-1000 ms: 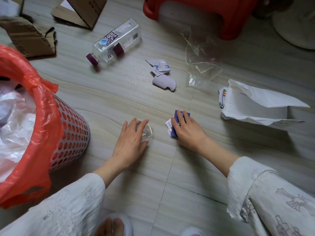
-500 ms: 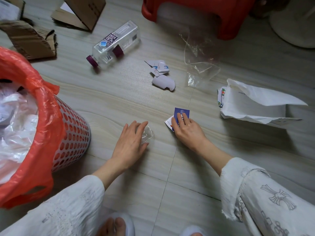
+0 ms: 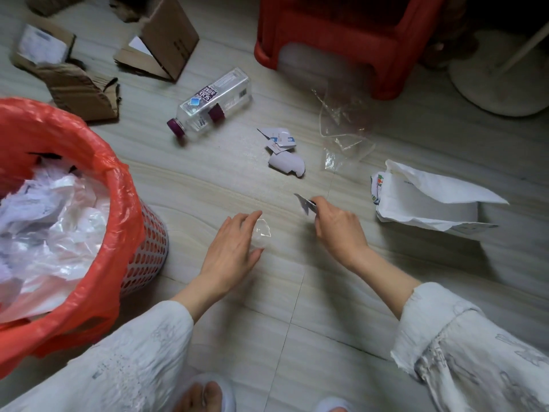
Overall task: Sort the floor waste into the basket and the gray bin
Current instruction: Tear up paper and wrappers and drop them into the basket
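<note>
Left hand [image 3: 230, 251]: fingers curled round a clear plastic scrap [image 3: 261, 233] on the floor [image 3: 208, 179].
Right hand [image 3: 338, 227]: pinches a paper scrap [image 3: 304, 202], lifted.
Basket [image 3: 145, 254]: left, red-lined, holds crumpled waste.

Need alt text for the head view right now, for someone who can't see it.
The right hand pinches a paper scrap above the floor; the left hand grips clear plastic beside the red-lined basket.
</note>
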`<action>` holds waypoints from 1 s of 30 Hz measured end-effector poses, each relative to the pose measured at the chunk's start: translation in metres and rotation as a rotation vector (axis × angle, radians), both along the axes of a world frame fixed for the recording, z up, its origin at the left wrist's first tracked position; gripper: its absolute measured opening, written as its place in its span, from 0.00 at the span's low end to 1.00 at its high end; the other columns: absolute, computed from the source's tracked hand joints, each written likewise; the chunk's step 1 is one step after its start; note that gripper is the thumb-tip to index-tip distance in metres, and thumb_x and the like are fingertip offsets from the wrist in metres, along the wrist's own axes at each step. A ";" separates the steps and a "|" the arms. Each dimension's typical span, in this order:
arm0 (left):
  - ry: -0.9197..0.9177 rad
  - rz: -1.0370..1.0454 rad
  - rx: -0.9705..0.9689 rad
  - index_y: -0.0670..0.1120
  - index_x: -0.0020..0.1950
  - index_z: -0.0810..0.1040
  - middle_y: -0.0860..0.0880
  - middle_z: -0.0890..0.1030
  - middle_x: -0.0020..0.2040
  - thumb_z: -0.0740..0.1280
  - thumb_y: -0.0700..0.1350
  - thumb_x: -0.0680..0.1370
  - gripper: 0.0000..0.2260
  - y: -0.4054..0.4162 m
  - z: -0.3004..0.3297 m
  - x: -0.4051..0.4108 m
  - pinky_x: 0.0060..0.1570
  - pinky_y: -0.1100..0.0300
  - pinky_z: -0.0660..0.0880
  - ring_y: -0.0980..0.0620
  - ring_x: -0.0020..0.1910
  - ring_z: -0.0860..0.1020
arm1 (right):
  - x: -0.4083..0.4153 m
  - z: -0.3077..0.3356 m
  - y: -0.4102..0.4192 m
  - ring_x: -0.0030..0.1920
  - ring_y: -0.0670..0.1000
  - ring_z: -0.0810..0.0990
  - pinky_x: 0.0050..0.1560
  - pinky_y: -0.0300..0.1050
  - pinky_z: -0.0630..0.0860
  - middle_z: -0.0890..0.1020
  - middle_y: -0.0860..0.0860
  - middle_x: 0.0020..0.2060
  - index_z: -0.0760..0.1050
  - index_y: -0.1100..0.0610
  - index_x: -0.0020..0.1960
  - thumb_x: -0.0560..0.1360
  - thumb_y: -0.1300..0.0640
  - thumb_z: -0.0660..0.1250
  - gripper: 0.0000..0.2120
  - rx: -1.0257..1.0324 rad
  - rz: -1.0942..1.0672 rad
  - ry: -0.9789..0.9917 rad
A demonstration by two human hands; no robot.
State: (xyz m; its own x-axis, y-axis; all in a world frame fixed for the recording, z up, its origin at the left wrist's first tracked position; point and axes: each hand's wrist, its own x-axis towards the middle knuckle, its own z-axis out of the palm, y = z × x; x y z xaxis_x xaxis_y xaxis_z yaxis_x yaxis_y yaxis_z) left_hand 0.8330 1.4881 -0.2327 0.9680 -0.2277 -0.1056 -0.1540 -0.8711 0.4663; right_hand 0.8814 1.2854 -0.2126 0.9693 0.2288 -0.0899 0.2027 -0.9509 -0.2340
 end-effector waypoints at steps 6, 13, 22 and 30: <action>-0.147 0.078 -0.125 0.44 0.72 0.62 0.44 0.70 0.64 0.69 0.46 0.74 0.29 0.006 0.072 0.002 0.61 0.57 0.67 0.46 0.63 0.71 | -0.004 0.071 0.026 0.44 0.67 0.74 0.38 0.49 0.59 0.79 0.66 0.43 0.71 0.64 0.53 0.78 0.64 0.54 0.09 0.368 -0.244 0.068; -0.480 0.143 -0.131 0.43 0.68 0.65 0.42 0.75 0.58 0.71 0.42 0.69 0.29 0.039 0.163 -0.013 0.57 0.58 0.67 0.44 0.57 0.74 | -0.012 0.175 0.077 0.31 0.47 0.68 0.35 0.45 0.71 0.68 0.47 0.30 0.65 0.56 0.37 0.77 0.63 0.56 0.10 0.683 -0.328 0.052; -0.426 0.569 0.225 0.43 0.65 0.72 0.43 0.78 0.55 0.76 0.45 0.65 0.30 0.163 0.189 -0.059 0.52 0.44 0.66 0.41 0.56 0.69 | -0.028 0.205 0.213 0.48 0.61 0.81 0.42 0.52 0.81 0.82 0.61 0.46 0.76 0.62 0.48 0.73 0.63 0.61 0.07 0.968 -0.233 0.320; 0.076 0.520 0.173 0.49 0.76 0.48 0.43 0.48 0.76 0.67 0.53 0.74 0.37 0.201 0.178 -0.079 0.70 0.47 0.53 0.44 0.74 0.49 | -0.043 0.199 0.244 0.51 0.53 0.78 0.45 0.48 0.81 0.74 0.55 0.53 0.66 0.64 0.68 0.75 0.62 0.65 0.23 0.899 -0.217 0.667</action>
State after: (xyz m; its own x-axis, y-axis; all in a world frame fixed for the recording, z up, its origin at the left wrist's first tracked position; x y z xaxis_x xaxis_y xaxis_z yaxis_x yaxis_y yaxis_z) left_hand 0.7538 1.6892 -0.0545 0.9365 0.3052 -0.1729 0.3453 -0.8885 0.3023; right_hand 0.8384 1.5293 -0.0135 0.8167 0.3039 -0.4906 -0.3662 -0.3840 -0.8476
